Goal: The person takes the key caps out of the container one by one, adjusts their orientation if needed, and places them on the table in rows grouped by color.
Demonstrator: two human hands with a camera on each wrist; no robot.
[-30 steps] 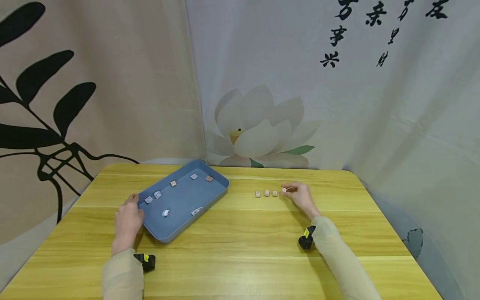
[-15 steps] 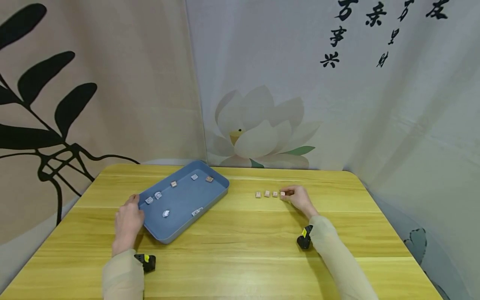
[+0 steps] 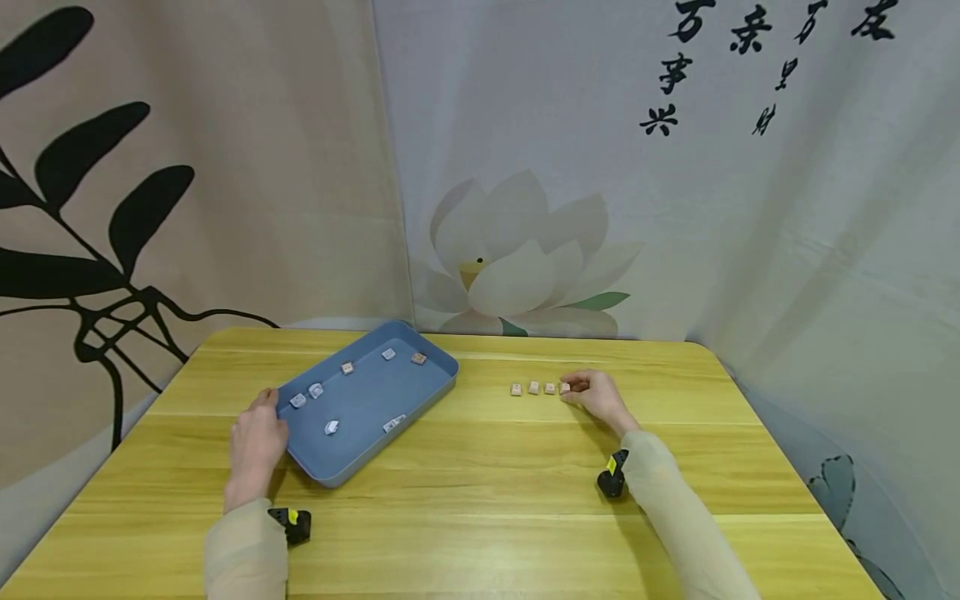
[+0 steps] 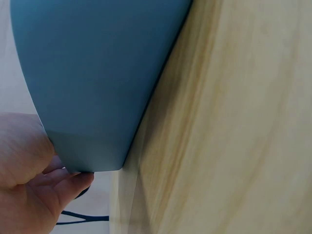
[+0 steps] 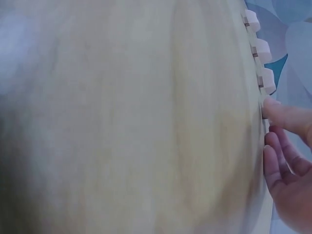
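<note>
Tray [image 3: 367,408], blue, slanted on the table [image 3: 450,533]; left hand [image 3: 257,440] grips its left end, seemingly for steadiness. Small block [image 3: 565,388], right of three spaced blocks [image 3: 534,387], pinched by right hand [image 3: 597,397], I judge for alignment; partly hidden, so I cannot tell whether it touches the table.

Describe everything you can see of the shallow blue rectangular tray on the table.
The shallow blue rectangular tray looks like smooth plastic, with rounded corners and a low wall. It lies open side up, slanted across the left part of the yellow wood-grain table, far end toward the right. Several small pale block-shaped pieces lie scattered inside. The left hand holds its left end.
</note>
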